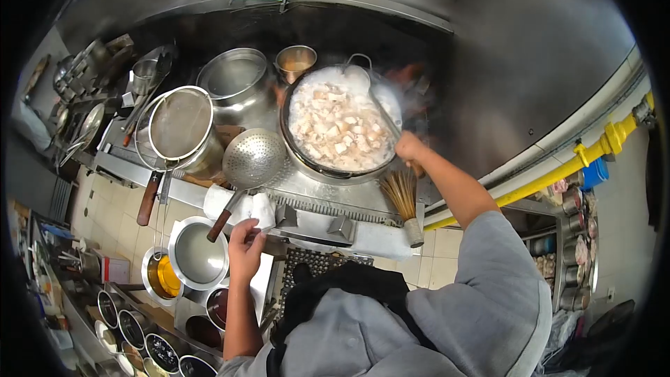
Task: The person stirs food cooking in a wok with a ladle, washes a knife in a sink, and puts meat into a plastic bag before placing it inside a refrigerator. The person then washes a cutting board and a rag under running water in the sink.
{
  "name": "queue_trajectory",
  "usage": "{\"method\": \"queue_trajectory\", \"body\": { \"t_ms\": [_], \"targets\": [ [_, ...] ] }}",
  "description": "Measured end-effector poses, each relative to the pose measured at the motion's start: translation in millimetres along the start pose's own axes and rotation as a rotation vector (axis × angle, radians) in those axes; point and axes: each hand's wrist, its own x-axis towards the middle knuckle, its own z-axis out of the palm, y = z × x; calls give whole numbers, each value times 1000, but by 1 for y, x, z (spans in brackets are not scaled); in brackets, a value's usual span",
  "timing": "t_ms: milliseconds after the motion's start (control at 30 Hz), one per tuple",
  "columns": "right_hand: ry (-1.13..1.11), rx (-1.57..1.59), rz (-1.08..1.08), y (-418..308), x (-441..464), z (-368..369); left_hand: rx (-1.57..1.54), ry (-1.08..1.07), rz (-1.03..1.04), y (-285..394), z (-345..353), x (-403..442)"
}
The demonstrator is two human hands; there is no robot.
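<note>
My right hand [410, 148] is closed around the handle of a ladle [382, 112] over a large wok [286, 126]. The ladle's round bowl rests in the foamy white liquid at the far side. Pale chunks of food [342, 129] crowd the bubbling liquid. My left hand [246, 241] is at the stove's front edge, fingers curled together, just below a folded white cloth [259, 211]; whatever is between the fingers, if anything, is hidden. Close by lies a perforated skimmer [255, 158], its wooden handle pointing toward me. A bamboo brush [400, 199] leans below my right hand.
A fine strainer [181, 123] sits over a pot at left, beside a large metal pot [234, 73] and a small bowl [296, 63]. A basin of cloudy liquid [199, 253] and a bowl of yellow oil [165, 278] stand lower left. A yellow pipe [551, 190] runs along the right.
</note>
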Motion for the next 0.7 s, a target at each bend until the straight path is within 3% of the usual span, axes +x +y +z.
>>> {"method": "queue_trajectory", "body": {
  "t_ms": [33, 67, 133, 167, 233, 400, 533, 700],
  "targets": [
    [-147, 227, 26, 5, -7, 12, -53, 41, -81, -1, -6, -10],
    [-154, 229, 20, 11, -10, 23, -108, 80, -161, -3, -13, -22],
    [-600, 1021, 265, 21, -10, 32, -152, 146, -175, -11, -19, -38],
    [-603, 1014, 262, 24, -7, 31, -195, 180, -229, -14, -21, -46],
    [-1063, 1424, 405, 24, -9, 25, -216, 226, -288, -6, -22, -52],
    [-1050, 1340, 413, 19, -40, -13, -160, 203, -245, -5, -27, -39],
    [-852, 1102, 364, 15, -82, -50, -170, 166, -197, -10, -25, -24],
    [-442, 572, 111, 6, -132, -76, -268, 72, -190, -19, -14, -7]
  ]
}}
